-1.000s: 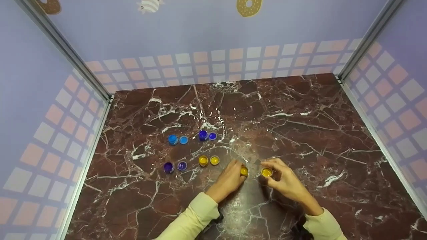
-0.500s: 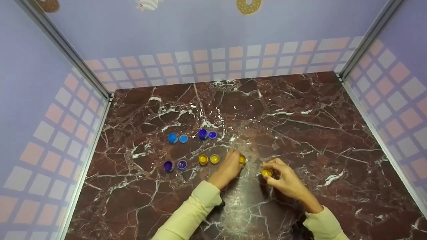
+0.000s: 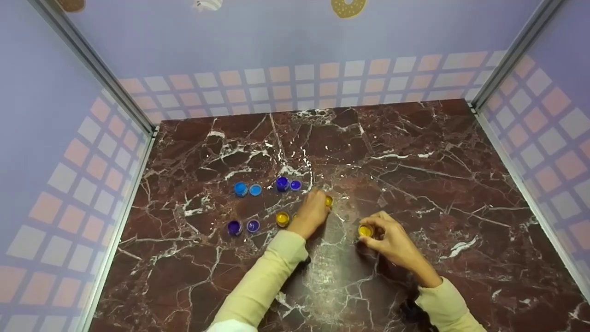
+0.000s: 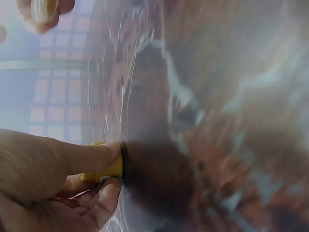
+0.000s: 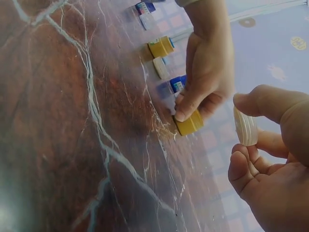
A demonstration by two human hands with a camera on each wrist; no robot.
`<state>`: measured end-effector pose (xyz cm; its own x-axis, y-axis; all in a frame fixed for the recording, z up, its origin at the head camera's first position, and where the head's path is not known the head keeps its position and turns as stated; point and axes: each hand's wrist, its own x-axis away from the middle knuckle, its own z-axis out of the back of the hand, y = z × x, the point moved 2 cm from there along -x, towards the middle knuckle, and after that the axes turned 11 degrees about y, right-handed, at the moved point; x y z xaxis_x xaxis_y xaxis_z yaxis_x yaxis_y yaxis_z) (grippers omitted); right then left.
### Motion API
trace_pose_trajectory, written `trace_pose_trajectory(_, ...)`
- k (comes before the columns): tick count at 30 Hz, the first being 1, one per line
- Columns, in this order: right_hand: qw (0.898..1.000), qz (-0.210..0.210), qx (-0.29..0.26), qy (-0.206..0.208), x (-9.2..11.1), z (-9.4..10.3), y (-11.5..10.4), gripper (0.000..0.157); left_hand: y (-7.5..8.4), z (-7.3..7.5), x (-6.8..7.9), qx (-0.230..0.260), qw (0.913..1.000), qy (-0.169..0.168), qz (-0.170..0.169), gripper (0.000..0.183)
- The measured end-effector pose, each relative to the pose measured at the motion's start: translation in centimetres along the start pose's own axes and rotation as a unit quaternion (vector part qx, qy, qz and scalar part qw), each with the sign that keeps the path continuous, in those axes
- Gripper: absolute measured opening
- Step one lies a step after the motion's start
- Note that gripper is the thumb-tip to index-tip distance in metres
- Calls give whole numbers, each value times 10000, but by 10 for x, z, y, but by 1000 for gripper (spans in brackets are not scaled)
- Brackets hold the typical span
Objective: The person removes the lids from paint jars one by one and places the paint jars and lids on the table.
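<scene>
My left hand point(image 3: 312, 211) grips a small open jar of yellow paint point(image 3: 328, 201) between thumb and fingers. The left wrist view shows this jar point(image 4: 114, 166) at the tabletop; whether it touches is hard to tell. Farther right, my right hand point(image 3: 392, 240) pinches a round lid point(image 3: 365, 230) with yellow paint on its inner face. Seen edge-on in the right wrist view, the lid point(image 5: 246, 128) is pale, ridged and held above the table. Another yellow paint jar point(image 3: 282, 219) stands left of my left wrist, its lid mostly hidden behind that hand.
Several open paint jars stand with lids beside them: a light blue jar point(image 3: 240, 189), a dark blue jar point(image 3: 282, 184) and a purple jar point(image 3: 234, 227). The marbled red-brown table point(image 3: 415, 184) is enclosed by lilac panels point(image 3: 295, 37) at the back and sides.
My left hand has carried the yellow paint jar forward and slightly left, toward the dark blue jar, covering the other yellow lid. My right hand, still pinching its lid, has shifted only slightly.
</scene>
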<state>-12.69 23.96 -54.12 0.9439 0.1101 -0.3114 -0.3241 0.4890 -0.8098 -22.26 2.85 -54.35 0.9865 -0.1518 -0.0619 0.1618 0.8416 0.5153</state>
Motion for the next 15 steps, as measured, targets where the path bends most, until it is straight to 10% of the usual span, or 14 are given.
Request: trace_pose_trajectory(15, 9999, -82, 67, 18, -8, -7, 6, 31, -7, 0, -35, 29, 9967, 784, 193, 14)
